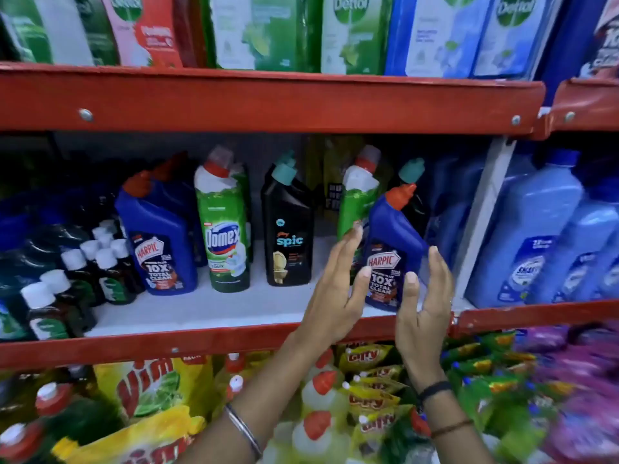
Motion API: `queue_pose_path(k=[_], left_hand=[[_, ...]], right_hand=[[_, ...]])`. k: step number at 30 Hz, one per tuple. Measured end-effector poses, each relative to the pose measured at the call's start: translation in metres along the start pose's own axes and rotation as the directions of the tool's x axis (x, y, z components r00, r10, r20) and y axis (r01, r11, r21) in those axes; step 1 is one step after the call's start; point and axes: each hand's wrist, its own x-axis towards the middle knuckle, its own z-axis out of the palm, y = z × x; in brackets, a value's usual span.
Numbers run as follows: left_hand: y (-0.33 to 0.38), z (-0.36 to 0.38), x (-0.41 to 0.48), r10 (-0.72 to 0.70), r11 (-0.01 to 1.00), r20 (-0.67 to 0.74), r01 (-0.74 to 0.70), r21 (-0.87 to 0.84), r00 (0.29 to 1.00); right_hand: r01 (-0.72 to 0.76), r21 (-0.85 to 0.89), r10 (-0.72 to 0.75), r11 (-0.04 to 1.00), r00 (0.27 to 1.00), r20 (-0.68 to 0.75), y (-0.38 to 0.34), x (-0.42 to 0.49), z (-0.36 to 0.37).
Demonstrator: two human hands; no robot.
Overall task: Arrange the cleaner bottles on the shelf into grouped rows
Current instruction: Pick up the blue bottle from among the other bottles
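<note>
On the middle shelf (207,306) a blue Harpic bottle (392,236) with a red cap stands near the front edge at the right, leaning slightly. My left hand (335,296) is open just left of it, fingers spread. My right hand (422,309) is open on its right side, with the thumb in front of the label. Further left stand another blue Harpic bottle (160,242), a green Domex bottle (224,236) and a black Spic bottle (289,236). A second green Domex bottle (358,199) and a teal-capped black bottle (412,170) stand behind my hands.
Small dark bottles with white caps (100,272) crowd the shelf's left end. A white upright post (482,212) separates large pale-blue bottles (536,229) on the right. Dettol pouches (355,35) fill the shelf above. Vim pouches (150,386) and red-capped yellow bottles (321,390) lie below.
</note>
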Motion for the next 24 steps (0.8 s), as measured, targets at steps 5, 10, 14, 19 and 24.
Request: queue_pose_path(k=[5,10,14,19,24], left_hand=[[-0.010,0.025,0.008,-0.278,0.941,0.050,0.282,-0.186,0.959],[-0.022,0.032,0.017,-0.370,0.900,0.086,0.380,-0.214,0.925],[-0.024,0.030,0.020,-0.396,0.891,-0.008,0.382,-0.246,0.918],[-0.024,0.017,0.014,-0.409,0.890,-0.089,0.376,-0.257,0.908],[-0.017,-0.018,0.004,-0.388,0.892,-0.154,0.328,-0.311,0.909]], right_hand=[[-0.156,0.022,0.152,0.987,0.979,0.139,0.019,0.007,0.003],[-0.178,0.014,0.172,0.984,0.968,0.182,0.031,0.015,0.001],[-0.283,0.162,0.252,0.945,0.949,0.187,0.032,0.019,-0.001],[-0.318,0.234,0.260,0.919,0.933,0.248,0.020,0.019,0.001],[-0.323,0.304,0.246,0.896,0.932,0.265,-0.011,0.011,0.014]])
